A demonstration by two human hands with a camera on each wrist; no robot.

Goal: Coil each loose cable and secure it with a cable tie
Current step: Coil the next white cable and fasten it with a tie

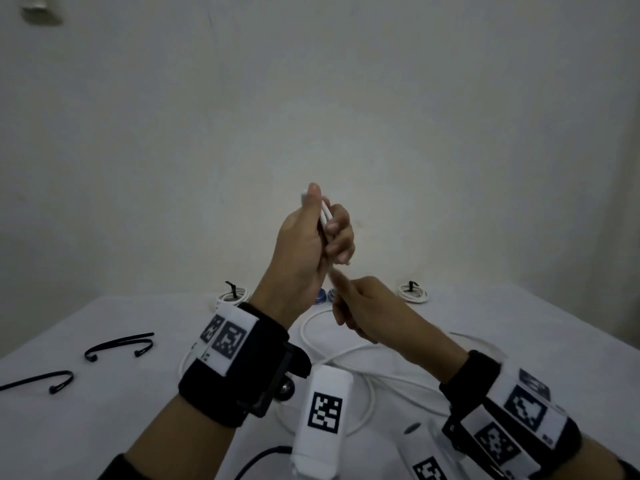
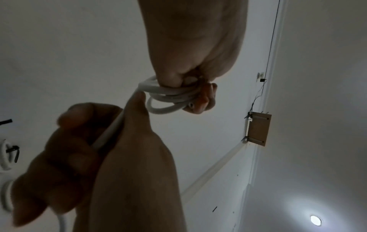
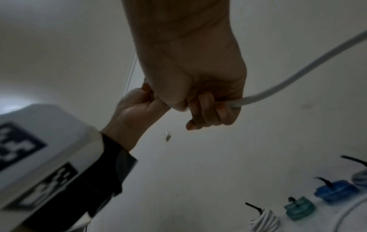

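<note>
The right hand (image 3: 200, 87) curls its fingers round a smooth white round cable (image 3: 294, 78), which leaves the grip and arcs up toward the upper right edge. Just to its left the left hand (image 3: 137, 108), wearing a black wrist strap with a white block printed with black square markers (image 3: 35, 150), is raised beside it, touching it at the thumb side. Low on the white counter (image 3: 198, 196) lie a tied white cable bundle (image 3: 264, 221), a teal coil (image 3: 300, 209) and a blue coil (image 3: 335, 191), each with a black tie.

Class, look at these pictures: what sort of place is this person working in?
Probably a plain indoor room: a bare white wall, a white-covered table, and a ceiling light.
</note>
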